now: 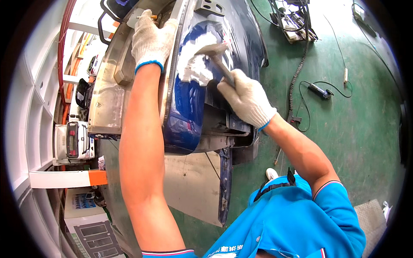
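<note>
My right hand (249, 96), in a white knit glove, is wrapped round the handle of a hammer (223, 66). The hammer's metal head lies over the bare, silvery-white patch (195, 64) on a blue car body panel (185, 116); whether it touches the metal I cannot tell. My left hand (151, 43), gloved alike, is at the inner side of the same panel, over the bare metal body opening. Its fingers are closed at a small orange piece (153, 17), whose kind is mostly hidden by the glove.
A corded power tool (320, 91) and its cable lie on the green floor (352, 142) to the right. A tool cart (294, 26) stands at the far right. A wooden block (124, 69) rests left of my forearm. White vehicles (77, 139) stand farther left.
</note>
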`<action>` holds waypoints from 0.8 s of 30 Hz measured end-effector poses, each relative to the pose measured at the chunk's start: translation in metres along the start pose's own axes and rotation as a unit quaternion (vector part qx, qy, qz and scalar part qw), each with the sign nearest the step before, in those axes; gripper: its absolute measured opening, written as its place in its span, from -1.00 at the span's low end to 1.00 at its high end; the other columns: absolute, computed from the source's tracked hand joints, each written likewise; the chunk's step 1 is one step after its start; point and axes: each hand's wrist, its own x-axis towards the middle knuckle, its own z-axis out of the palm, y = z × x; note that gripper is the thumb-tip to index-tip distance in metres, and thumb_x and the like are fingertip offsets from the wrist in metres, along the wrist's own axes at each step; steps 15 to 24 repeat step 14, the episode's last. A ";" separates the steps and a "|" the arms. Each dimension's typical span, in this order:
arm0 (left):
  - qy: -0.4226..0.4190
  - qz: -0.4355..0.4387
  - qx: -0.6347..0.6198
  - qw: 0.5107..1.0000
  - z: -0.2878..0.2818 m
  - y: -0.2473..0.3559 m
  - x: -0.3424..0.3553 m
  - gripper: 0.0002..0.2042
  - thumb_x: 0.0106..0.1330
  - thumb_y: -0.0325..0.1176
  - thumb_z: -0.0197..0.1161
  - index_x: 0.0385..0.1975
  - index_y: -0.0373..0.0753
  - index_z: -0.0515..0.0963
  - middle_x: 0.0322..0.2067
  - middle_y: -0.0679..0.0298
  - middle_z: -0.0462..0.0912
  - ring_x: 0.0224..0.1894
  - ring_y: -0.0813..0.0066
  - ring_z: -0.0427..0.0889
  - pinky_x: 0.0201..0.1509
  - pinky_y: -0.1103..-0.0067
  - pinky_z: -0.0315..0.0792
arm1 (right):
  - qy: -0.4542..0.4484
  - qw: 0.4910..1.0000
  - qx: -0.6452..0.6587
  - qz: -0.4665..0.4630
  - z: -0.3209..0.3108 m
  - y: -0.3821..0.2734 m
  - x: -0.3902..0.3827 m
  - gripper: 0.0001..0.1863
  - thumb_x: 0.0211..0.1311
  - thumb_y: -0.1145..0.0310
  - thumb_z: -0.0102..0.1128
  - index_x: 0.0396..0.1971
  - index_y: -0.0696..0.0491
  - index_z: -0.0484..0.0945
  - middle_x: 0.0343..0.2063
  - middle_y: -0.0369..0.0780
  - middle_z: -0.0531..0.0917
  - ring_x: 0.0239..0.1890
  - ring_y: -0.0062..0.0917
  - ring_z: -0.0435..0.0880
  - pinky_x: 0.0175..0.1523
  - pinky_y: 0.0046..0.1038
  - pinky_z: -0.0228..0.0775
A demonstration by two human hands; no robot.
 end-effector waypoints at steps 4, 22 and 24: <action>-0.010 -0.015 -0.018 1.000 -0.001 0.002 -0.002 -0.22 0.25 0.12 0.37 0.38 -0.24 0.41 0.31 -0.01 0.54 0.35 0.00 0.53 0.42 0.22 0.41 | 0.011 1.000 0.027 0.009 -0.002 0.000 0.000 -0.66 0.46 0.16 0.22 -0.11 0.15 0.47 -0.50 0.09 0.65 -0.38 0.10 0.69 -0.27 -0.04 0.48; -0.012 -0.003 -0.023 1.000 0.002 -0.001 0.003 -0.21 0.24 0.12 0.39 0.40 -0.24 0.41 0.32 -0.04 0.52 0.37 -0.01 0.50 0.44 0.21 0.38 | -0.042 0.998 -0.022 0.049 0.000 0.012 0.006 -0.75 0.44 0.25 0.28 -0.17 0.14 0.53 -0.41 -0.02 0.69 -0.31 -0.22 0.77 -0.16 -0.21 0.53; -0.012 -0.003 -0.023 1.000 0.002 -0.001 0.003 -0.21 0.24 0.12 0.39 0.40 -0.24 0.41 0.32 -0.04 0.52 0.37 -0.01 0.50 0.44 0.21 0.38 | -0.042 0.998 -0.022 0.049 0.000 0.012 0.006 -0.75 0.44 0.25 0.28 -0.17 0.14 0.53 -0.41 -0.02 0.69 -0.31 -0.22 0.77 -0.16 -0.21 0.53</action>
